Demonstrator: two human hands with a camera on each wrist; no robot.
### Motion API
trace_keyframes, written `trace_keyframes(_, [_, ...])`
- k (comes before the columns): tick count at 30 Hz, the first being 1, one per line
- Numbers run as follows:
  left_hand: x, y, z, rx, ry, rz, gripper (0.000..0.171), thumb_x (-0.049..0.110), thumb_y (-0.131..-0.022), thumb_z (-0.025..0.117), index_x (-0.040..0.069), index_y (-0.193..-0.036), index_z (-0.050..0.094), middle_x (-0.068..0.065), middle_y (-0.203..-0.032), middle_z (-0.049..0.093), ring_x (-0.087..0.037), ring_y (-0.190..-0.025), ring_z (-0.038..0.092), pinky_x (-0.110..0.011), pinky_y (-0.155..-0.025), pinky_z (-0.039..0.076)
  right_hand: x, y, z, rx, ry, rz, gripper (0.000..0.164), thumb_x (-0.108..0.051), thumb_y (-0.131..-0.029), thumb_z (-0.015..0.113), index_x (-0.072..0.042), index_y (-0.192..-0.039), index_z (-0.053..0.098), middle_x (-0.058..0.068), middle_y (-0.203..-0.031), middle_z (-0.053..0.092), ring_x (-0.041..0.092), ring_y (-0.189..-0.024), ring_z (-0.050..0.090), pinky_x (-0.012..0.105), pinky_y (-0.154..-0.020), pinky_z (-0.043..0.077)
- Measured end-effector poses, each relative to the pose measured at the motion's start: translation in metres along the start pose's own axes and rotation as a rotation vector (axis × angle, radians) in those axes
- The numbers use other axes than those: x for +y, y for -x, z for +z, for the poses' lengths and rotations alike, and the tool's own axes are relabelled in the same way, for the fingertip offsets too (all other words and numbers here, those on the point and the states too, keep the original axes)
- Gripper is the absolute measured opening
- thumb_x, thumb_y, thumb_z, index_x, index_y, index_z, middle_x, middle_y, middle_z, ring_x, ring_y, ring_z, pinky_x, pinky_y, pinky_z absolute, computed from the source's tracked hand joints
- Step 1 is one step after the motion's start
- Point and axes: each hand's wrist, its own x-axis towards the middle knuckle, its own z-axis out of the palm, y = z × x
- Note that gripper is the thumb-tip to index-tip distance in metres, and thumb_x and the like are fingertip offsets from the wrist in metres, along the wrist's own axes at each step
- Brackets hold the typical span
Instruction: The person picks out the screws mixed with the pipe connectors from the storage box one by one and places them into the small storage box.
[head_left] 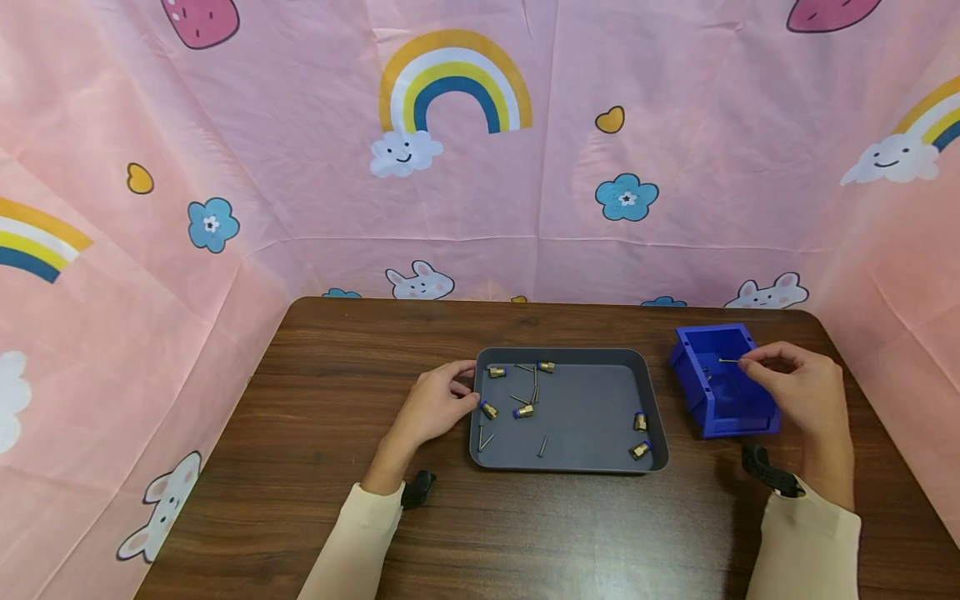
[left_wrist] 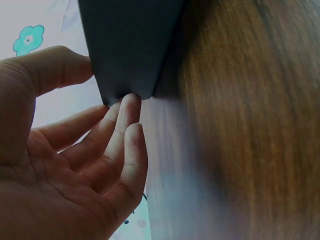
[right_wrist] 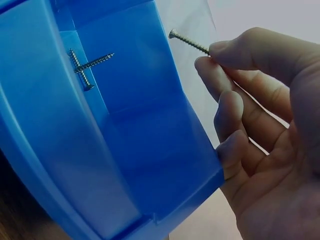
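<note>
A screw [right_wrist: 189,42] is pinched by its pointed end between the thumb and forefinger of my right hand [head_left: 808,387]; its head points left over the blue bin [head_left: 708,417]. Two other screws [right_wrist: 84,67] lie crossed inside that bin in the right wrist view. My left hand [head_left: 435,404] touches the left wall of the grey tray [head_left: 585,458], its thumb and fingers loosely extended against it. Several loose screws [head_left: 542,447] and several brass fittings with blue collars [head_left: 523,412] lie scattered in the tray, mostly in its left half.
Tray and bin stand on a dark wooden table [head_left: 360,358], the bin to the tray's right. Pink printed cloth [head_left: 465,208] hangs behind the table and along both sides. Each wrist wears a black strap mount [head_left: 768,471].
</note>
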Motion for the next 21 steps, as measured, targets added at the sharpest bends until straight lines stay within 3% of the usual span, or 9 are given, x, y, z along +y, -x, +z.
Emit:
trace_keyframes(17, [-0.0012,-0.0004,0.0004,0.001,0.012,-0.003,0.055,0.009,-0.098,0.079,0.002,-0.151,0.065,-0.013,-0.139,0.073,-0.022,-0.103,0.078,-0.043,-0.085,0.063,-0.0055,0.0012,0.0014,-0.034,0.011,-0.011,0.015,-0.014,-0.099,0.085,-0.001,-0.104,0.083,-0.029,-0.091,0.070,-0.012,-0.087,0.056,0.018,-0.075,0.042])
trace_keyframes(21, [-0.0008,-0.0004,-0.0001,-0.001,0.018,0.000,0.054,0.009,-0.098,0.078,0.001,-0.150,0.065,-0.014,-0.139,0.073,-0.023,-0.103,0.079,-0.044,-0.085,0.063,-0.0060,0.0020,0.0007,-0.037,0.013,0.002,0.016,-0.017,-0.100,0.084,-0.002,-0.104,0.083,-0.033,-0.090,0.067,-0.010,-0.087,0.057,0.020,-0.076,0.042])
